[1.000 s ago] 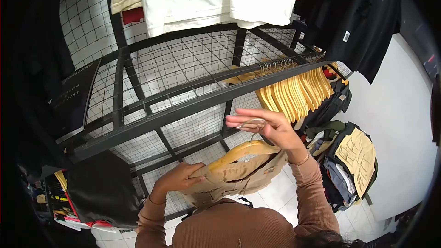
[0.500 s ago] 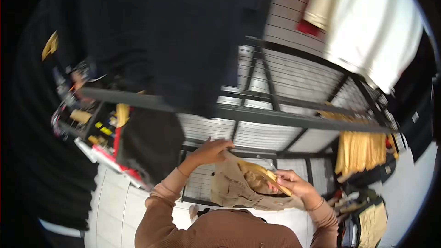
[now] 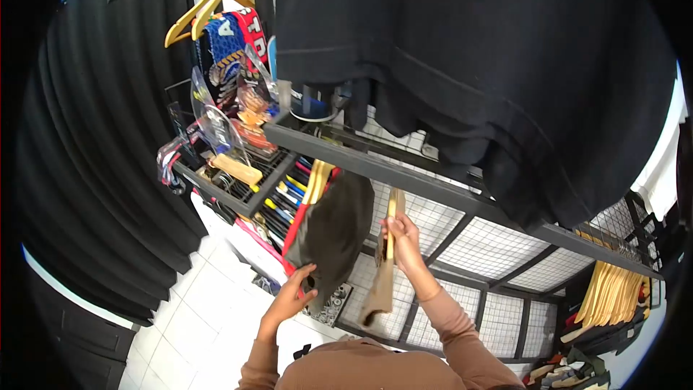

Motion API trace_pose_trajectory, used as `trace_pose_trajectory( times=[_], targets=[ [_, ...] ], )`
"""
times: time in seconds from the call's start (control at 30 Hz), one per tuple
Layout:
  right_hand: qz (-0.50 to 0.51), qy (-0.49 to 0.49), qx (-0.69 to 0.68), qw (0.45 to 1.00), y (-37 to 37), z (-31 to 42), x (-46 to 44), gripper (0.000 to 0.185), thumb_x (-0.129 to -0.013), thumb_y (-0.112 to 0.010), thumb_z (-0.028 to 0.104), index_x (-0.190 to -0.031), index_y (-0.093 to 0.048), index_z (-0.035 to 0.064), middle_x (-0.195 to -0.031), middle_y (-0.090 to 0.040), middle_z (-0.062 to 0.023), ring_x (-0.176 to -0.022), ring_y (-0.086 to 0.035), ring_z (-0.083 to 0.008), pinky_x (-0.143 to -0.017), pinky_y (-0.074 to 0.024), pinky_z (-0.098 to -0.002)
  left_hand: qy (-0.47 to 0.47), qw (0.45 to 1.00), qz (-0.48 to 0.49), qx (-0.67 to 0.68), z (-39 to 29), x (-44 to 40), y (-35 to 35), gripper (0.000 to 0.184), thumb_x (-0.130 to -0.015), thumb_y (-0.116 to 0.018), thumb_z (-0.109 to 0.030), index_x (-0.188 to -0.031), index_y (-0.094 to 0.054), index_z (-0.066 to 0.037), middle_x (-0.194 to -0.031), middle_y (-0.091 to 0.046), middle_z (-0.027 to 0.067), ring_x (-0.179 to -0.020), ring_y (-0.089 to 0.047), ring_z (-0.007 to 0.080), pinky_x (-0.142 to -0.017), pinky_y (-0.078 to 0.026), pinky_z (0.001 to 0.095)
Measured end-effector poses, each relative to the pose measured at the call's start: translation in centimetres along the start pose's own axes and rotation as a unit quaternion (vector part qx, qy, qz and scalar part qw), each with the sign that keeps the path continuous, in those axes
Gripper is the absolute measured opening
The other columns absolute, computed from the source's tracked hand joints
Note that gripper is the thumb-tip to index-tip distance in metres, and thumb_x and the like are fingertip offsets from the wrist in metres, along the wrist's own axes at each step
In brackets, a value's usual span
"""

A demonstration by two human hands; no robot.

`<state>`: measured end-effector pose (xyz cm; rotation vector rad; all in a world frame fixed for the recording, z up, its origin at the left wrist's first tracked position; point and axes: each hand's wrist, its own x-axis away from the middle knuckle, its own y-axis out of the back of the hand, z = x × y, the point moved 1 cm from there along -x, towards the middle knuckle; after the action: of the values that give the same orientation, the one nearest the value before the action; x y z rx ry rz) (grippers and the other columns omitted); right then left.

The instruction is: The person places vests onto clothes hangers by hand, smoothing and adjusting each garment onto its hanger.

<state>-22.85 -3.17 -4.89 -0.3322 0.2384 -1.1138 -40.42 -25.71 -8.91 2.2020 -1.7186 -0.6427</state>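
My right hand is closed around a wooden hanger near the lower rack bar. Khaki cargo bottoms hang from that hanger, seen nearly edge-on, so their full shape is hidden. My left hand is at the lower edge of a dark garment on the rail, thumb and fingers apart against the cloth. Wooden hangers and a red edge show beside the dark garment.
A black metal rack bar crosses in front, with large black garments hanging above it. Wire shelves at left hold packaged items. More wooden hangers with clothes hang at right. A black curtain lines the left side.
My view has turned left. My left hand has left the khaki bottoms and moved to the dark garment. The hanger in my right hand has swung upright, edge-on to me.
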Motion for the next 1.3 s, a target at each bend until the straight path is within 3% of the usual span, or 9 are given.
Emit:
trace_pose_trajectory(
  times=[0.27,0.4,0.63,0.93,1.03,1.13,1.2,1.27,1.3],
  targets=[
    [0.007,0.171,-0.023,0.985,-10.7,-4.5,-9.8,0.031,-0.087,-0.06,0.015,-0.112,-0.05,-0.0004,-0.083,-0.06,-0.0042,-0.072,-0.056,-0.0116,-0.065,-0.0468,-0.0248,0.082,0.99,-0.114,-0.008,1.7,6.0,3.6,0.057,-0.078,-0.065,-0.003,-0.13,-0.041,-0.007,-0.124,-0.051,0.0122,-0.117,-0.048,0.0259,-0.098,-0.038,0.0347],
    [-0.03,0.168,0.17,0.97,-12.6,-6.9,-13.4,0.029,-0.086,-0.063,0.017,-0.106,-0.051,-0.0003,-0.082,-0.058,-0.0041,-0.072,-0.056,-0.0119,-0.066,-0.0451,-0.0255,0.104,0.984,-0.146,0.008,3.5,7.8,3.6,0.056,-0.079,-0.065,-0.005,-0.129,-0.042,-0.006,-0.124,-0.051,0.0131,-0.116,-0.049,0.0264,-0.096,-0.039,0.0348],
    [-0.085,0.158,0.163,0.97,-14.1,-8.4,-12.5,0.031,-0.083,-0.066,0.019,-0.101,-0.05,0.0001,-0.089,-0.06,-0.0073,-0.076,-0.057,-0.0135,-0.069,-0.0446,-0.0266,0.128,0.98,-0.146,0.032,4.0,7.8,3.7,0.053,-0.079,-0.066,-0.008,-0.127,-0.044,-0.005,-0.12,-0.054,0.0143,-0.112,-0.052,0.0274,-0.094,-0.04,0.0347],
    [-0.049,0.215,0.182,0.958,-13.9,-11.7,-14.1,0.037,-0.08,-0.067,0.015,-0.107,-0.047,-0.0006,-0.096,-0.061,-0.0128,-0.085,-0.061,-0.0172,-0.072,-0.0475,-0.0272,0.123,0.99,-0.062,0.04,4.5,5.7,3.3,0.052,-0.081,-0.063,-0.004,-0.128,-0.042,-0.005,-0.126,-0.05,0.0109,-0.116,-0.05,0.026,-0.095,-0.04,0.035],
    [-0.027,0.182,0.202,0.962,-13.6,-11.9,-14.3,0.04,-0.08,-0.067,0.015,-0.11,-0.046,-0.0018,-0.1,-0.06,-0.014,-0.086,-0.061,-0.0174,-0.072,-0.0482,-0.0266,0.115,0.992,-0.038,0.046,4.9,4.6,2.9,0.051,-0.081,-0.063,-0.004,-0.128,-0.042,-0.005,-0.126,-0.051,0.0107,-0.115,-0.05,0.0248,-0.095,-0.04,0.0346],
    [-0.013,0.17,0.2,0.965,-12.8,-10.8,-13.4,0.045,-0.079,-0.068,0.015,-0.114,-0.046,-0.0031,-0.103,-0.059,-0.015,-0.087,-0.061,-0.0176,-0.074,-0.0486,-0.0269,0.022,1.0,-0.011,0.007,5.4,2.8,1.7,0.052,-0.08,-0.065,-0.008,-0.126,-0.044,-0.003,-0.124,-0.052,0.011,-0.114,-0.051,0.024,-0.094,-0.041,0.0335],
    [0.008,0.174,0.174,0.969,-11.7,-9.4,-11.7,0.051,-0.079,-0.069,0.016,-0.119,-0.045,-0.0046,-0.106,-0.059,-0.0157,-0.09,-0.06,-0.0178,-0.076,-0.0487,-0.028,0.038,0.998,0.035,0.022,5.2,1.5,0.4,0.052,-0.08,-0.065,-0.009,-0.126,-0.044,-0.003,-0.124,-0.052,0.0115,-0.113,-0.051,0.0247,-0.093,-0.041,0.0334],
    [-0.11,0.3,0.357,0.878,-8.8,-8.6,-8.5,0.057,-0.079,-0.069,0.016,-0.125,-0.042,-0.0052,-0.109,-0.057,-0.0147,-0.096,-0.058,-0.0196,-0.078,-0.0484,-0.0305,0.084,0.99,0.098,0.05,4.8,0.0,-1.6,0.053,-0.079,-0.066,-0.012,-0.126,-0.044,-0.002,-0.124,-0.052,0.0126,-0.113,-0.052,0.0262,-0.093,-0.041,0.033],
    [-0.109,0.304,0.309,0.894,-6.8,-8.4,-6.8,0.06,-0.079,-0.069,0.018,-0.126,-0.041,-0.0047,-0.11,-0.056,-0.0148,-0.096,-0.058,-0.0215,-0.079,-0.0478,-0.0319,0.071,0.988,0.126,0.046,4.8,-0.7,-2.8,0.053,-0.079,-0.066,-0.012,-0.126,-0.044,-0.002,-0.124,-0.052,0.0126,-0.113,-0.052,0.0262,-0.093,-0.041,0.033]
  ],
)
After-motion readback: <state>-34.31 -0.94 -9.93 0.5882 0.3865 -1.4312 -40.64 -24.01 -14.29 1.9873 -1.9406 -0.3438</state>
